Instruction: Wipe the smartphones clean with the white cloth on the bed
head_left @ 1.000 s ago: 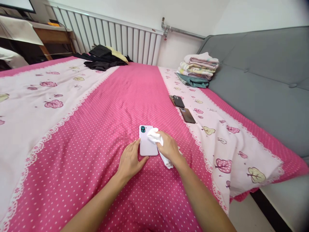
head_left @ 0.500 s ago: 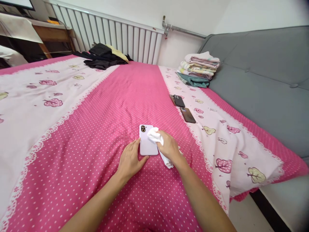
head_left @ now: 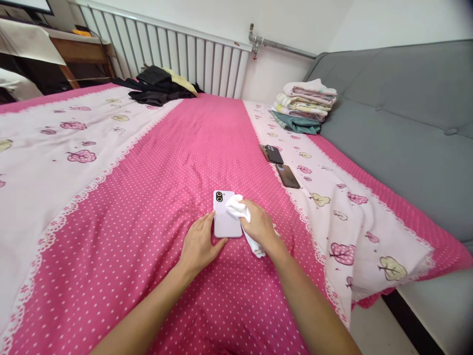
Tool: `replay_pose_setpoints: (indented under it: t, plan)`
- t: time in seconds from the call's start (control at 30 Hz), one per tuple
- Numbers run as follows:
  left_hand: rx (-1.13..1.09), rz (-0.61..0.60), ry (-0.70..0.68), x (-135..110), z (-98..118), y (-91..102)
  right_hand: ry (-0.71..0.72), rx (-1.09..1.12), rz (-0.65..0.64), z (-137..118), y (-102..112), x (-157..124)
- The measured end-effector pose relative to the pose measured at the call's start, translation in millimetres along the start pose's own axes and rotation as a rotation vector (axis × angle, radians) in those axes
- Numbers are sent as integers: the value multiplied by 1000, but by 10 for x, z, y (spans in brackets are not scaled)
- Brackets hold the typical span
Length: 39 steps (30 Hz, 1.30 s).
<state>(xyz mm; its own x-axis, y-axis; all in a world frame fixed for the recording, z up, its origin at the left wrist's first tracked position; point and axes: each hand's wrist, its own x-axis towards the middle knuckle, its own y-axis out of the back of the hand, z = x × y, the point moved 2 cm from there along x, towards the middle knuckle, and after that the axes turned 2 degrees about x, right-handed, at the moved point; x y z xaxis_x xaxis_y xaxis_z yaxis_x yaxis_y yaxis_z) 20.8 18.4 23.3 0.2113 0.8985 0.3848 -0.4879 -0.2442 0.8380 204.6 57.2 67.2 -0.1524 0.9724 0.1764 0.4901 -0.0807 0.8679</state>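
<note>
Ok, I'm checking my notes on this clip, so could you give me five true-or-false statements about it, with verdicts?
1. The right hand holds a white cloth on the pale phone. True.
2. The pale phone lies camera side down. False: its camera lenses face up.
3. The left hand touches the pale phone's edge. True.
4. The pale phone lies on bare wood. False: it lies on a dotted pink bedspread.
5. Folded fabrics are stacked further back. True.

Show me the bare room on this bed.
Free: the pink strip beyond the lilac phone, left of the brown phone; the left white band, nearer than the dark clothes. Crowded: around the lilac phone, with left hand, right hand and white cloth.
</note>
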Motion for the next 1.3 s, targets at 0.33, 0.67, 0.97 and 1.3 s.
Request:
replay_pose_setpoints:
  t: [0.33,0.67,0.97,1.3]
  plan:
    - [2,9,-7,4,16,10,-2,-12,4,-2,8,1]
    - [6,17,-11,8,15,17,5,-13,12,-8,7,-2]
    - [7,18,-10,3,16,14,5,7,5,1,2,2]
    - [9,13,-5,5,21,18,-6,6,-1,-10,14,-2]
